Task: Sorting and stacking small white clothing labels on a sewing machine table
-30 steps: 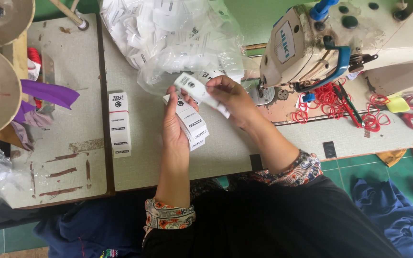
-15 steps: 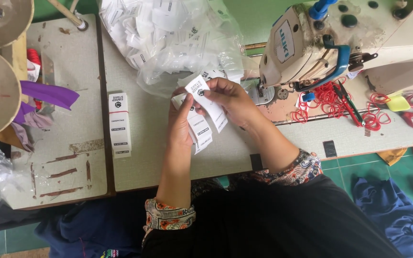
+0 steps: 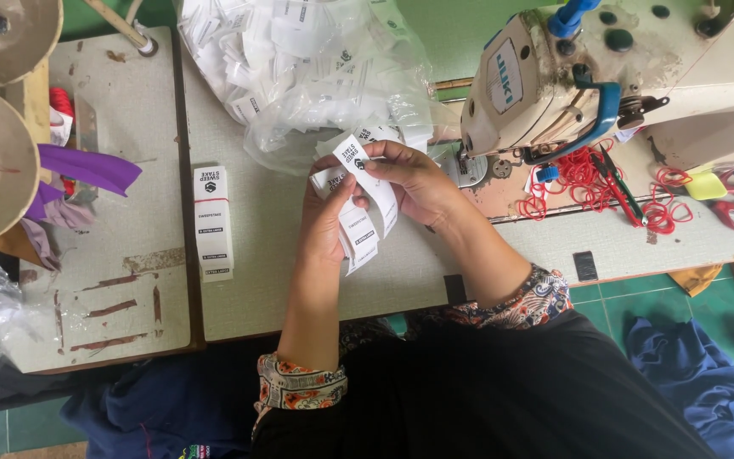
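1. Left hand: grip closed around a small stack of white printed fabric labels, fingers curled behind the stack and thumb on its front; the forearm runs up from the patterned sleeve cuff, palm turned toward the right hand.
2. Right hand: grip pinched, thumb and fingertips pressing the top of a single white label strip that hangs down over the stack; the wrist is bent inward and the forearm slants down toward the body.
3. Position of the labels: held just above the pale grey desk, directly left of the cream industrial sewing machine and touching nothing else on the desk surface.
4. Clear plastic bag of loose white labels: lies left of the sewing machine, just beyond the two hands.
5. Banded bundle of white labels: lies flat on the desk, well to the left of the sewing machine and apart from the left hand.
6. Red rubber bands: scattered below the sewing machine's head, right of the right hand.
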